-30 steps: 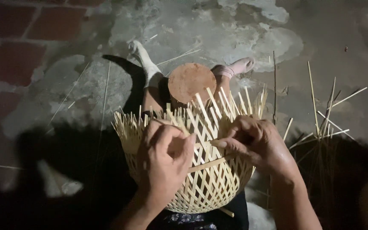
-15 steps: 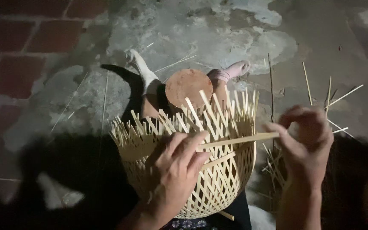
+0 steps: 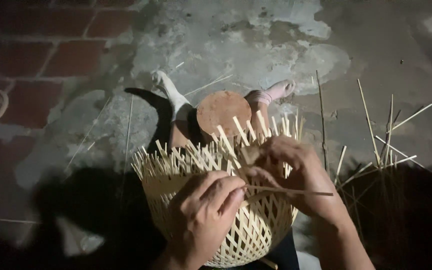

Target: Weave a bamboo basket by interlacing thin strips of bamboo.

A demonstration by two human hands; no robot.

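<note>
The left hand (image 3: pixel 203 212) pinches a thin bamboo strip (image 3: pixel 296 191) against the woven basket (image 3: pixel 256 235). At its two o'clock, the right hand (image 3: pixel 291 165) grips the basket's upright rim splints (image 3: pixel 248 155).

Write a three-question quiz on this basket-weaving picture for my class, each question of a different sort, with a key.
1. True or false: the left hand rests on the half-woven bamboo basket.
2. What sticks out to the right, past the right hand? A) a bamboo strip B) a knife C) a rope
3. Fill in: the round brown disc lies ____ the basket's rim, near the person's feet.

Key: 1 true; 2 A; 3 beyond.
</note>
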